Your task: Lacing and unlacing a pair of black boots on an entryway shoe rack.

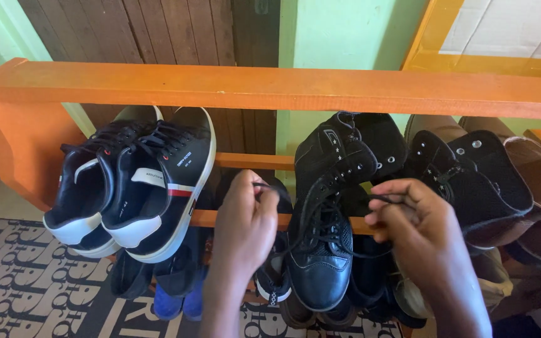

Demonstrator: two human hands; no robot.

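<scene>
1. Rack [270, 87]: an orange wooden shoe rack spans the whole view, with a broad top rail and thinner rails below that carry the shoes.
2. Mat [26, 281]: a dark mat with large pale lettering lies on the floor beneath the rack, at lower left.
3. Sneakers [136, 181]: a dark pair with white toes and soles leans on the rails at left, well apart from the hands.
4. Right boot [477, 181]: a second black boot rests on the rack to the right, just beside the right hand.
5. Boot [324, 225]: a black lace-up boot stands toe-down at the middle of the rack, between the two hands.
6. Right hand [417, 228]: curled closed, fingers pinching a lace end just right of the boot.
7. Left hand [245, 222]: fingers closed, gripping the other lace end just left of the boot.
8. Laces [320, 213]: black, running from the boot's eyelets out to both hands.
</scene>
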